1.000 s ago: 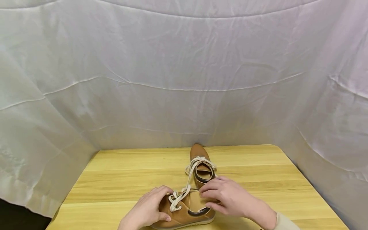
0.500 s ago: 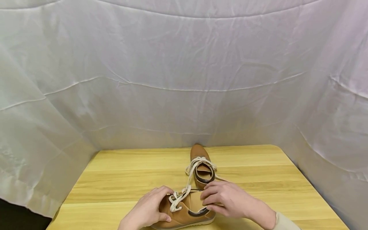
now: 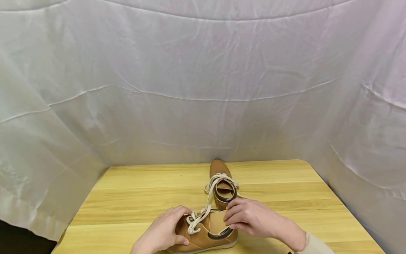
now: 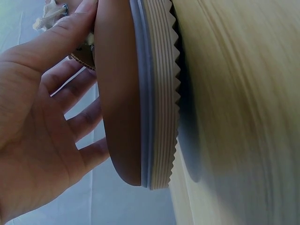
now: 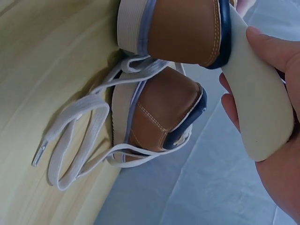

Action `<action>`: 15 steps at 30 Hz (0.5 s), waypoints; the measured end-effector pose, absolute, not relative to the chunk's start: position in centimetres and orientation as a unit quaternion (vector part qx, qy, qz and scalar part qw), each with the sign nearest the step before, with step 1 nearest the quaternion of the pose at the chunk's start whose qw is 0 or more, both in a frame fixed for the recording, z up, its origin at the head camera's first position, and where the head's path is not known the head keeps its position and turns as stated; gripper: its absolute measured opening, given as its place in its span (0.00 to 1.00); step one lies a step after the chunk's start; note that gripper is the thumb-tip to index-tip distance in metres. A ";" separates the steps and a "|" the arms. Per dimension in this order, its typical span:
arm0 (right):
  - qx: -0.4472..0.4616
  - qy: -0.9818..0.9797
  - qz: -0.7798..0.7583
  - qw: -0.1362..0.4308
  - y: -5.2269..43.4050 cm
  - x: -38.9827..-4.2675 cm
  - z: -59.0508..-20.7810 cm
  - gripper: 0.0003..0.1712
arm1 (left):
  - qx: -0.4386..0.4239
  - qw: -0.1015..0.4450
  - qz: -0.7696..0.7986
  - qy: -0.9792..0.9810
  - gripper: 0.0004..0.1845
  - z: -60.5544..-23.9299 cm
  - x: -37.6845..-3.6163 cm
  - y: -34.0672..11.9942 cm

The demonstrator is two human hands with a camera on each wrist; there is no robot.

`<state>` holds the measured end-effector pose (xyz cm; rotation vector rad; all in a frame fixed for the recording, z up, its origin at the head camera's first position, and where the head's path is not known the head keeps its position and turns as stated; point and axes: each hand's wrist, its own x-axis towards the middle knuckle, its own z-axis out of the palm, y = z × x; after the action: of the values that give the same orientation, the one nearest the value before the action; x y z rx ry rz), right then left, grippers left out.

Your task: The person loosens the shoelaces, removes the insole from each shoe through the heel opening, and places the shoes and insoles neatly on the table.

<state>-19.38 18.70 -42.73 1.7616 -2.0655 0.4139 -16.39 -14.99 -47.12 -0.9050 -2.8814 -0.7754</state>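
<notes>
A brown lace-up shoe (image 3: 203, 241) lies sole down on the table, toe to the left and heel to the right. My left hand (image 3: 163, 229) grips its front part, thumb on the near side and fingers on the far side. At the heel opening, my right hand (image 3: 255, 218) pinches a tan insole (image 3: 217, 220). From the right wrist view, the insole's pale underside (image 5: 260, 103) sticks out past the dark heel collar, between thumb and fingers. The insole's front end is hidden inside the shoe. Loose cream laces (image 3: 196, 222) hang over the shoe's top.
Just behind stands a second brown shoe (image 3: 219, 167), toe pointing away, close to the first shoe's heel. A long cream lace (image 3: 208, 197) runs between the two shoes. Looped lace (image 5: 56, 154) lies on the wooden table (image 3: 142, 187). Grey cloth (image 3: 203, 120) hangs around the table.
My right hand has shifted slightly to the right, with a little more of the insole showing at the opening. The left hand and both shoes stay in place.
</notes>
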 end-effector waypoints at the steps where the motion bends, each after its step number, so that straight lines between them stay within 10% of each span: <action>1: 0.628 -0.737 0.150 0.196 18.8 -19.4 -42.7 0.07 | -0.290 0.012 -0.249 -0.924 0.39 -47.1 -16.4 -15.0; 15: 0.619 -0.739 0.162 0.212 20.2 -18.9 -42.2 0.10 | -0.294 0.014 -0.252 -0.922 0.39 -47.1 -16.4 -14.9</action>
<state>-18.89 20.15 -42.25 1.7181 -2.0523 0.4499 -16.38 -14.95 -47.08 -0.9152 -2.8704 -0.7832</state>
